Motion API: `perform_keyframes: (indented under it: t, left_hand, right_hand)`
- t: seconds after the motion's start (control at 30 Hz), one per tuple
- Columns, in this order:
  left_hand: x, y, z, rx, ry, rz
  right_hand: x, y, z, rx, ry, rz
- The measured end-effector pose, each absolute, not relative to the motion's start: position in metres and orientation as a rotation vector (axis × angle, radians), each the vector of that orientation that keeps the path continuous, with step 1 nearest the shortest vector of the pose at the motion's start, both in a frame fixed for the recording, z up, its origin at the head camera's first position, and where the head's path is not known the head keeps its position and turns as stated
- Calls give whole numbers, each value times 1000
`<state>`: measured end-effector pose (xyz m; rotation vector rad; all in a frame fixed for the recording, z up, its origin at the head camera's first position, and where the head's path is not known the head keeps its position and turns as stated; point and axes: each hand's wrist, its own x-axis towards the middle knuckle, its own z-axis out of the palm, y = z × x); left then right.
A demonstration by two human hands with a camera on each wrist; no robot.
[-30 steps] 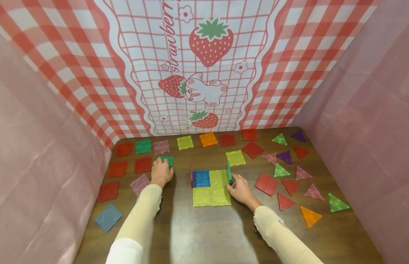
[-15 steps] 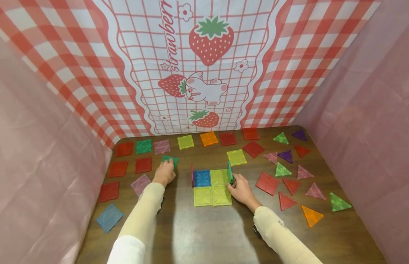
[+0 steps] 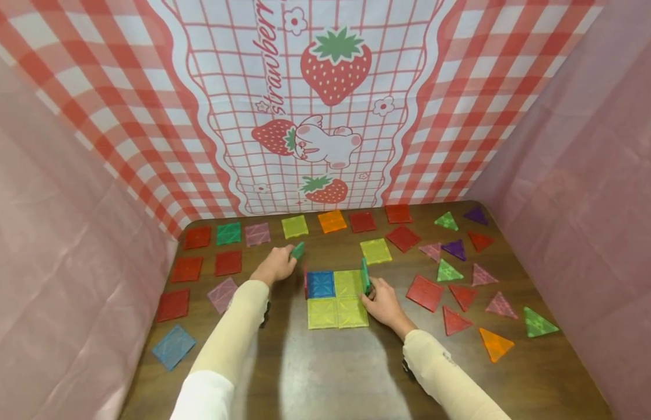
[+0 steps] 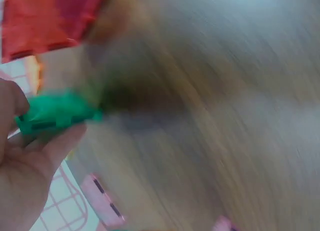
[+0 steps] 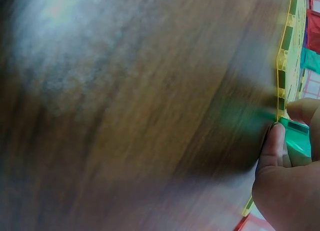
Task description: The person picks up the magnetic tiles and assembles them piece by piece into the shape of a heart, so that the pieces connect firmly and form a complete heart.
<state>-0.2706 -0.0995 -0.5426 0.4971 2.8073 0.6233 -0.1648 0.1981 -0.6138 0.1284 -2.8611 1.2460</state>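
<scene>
Tile base, three yellow squares and one blue, lies flat on the table; every place below is told from it. At its right side, the right hand has finger and thumb clamped on the near edge of an upright green tile, which stands along the base's back half. A light, motionless pinch seems best there, since pressing sideways could tip that tile or slide the base. Along the base's left side, by the blue square, an upright red tile stands with no hand on it, so it probably deserves the widest berth.

Beyond the base's back left corner, the left hand pinches a tilted green tile between thumb and fingers, apart from the base. Levelling its lower edge and leaving that edge free of fingertips would likely help any clean contact. Behind the base's back right corner lies a loose yellow tile; farther back, directly behind the base, lies an orange tile.
</scene>
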Motion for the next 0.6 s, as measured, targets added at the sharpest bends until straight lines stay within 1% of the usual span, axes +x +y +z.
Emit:
perform_keyframes:
  t: [0.1, 0.43, 0.6]
  left_hand:
    - [-272, -92, -538, 484, 2724, 718]
    - [-274, -76, -530, 493, 2585, 786]
    - [-277, -72, -526, 449, 2491, 844]
  right_hand:
    - [-164, 198, -614, 136, -2863, 1234]
    - [-164, 199, -617, 135, -2832, 1231]
    - [-164, 198, -618, 134, -2827, 1225]
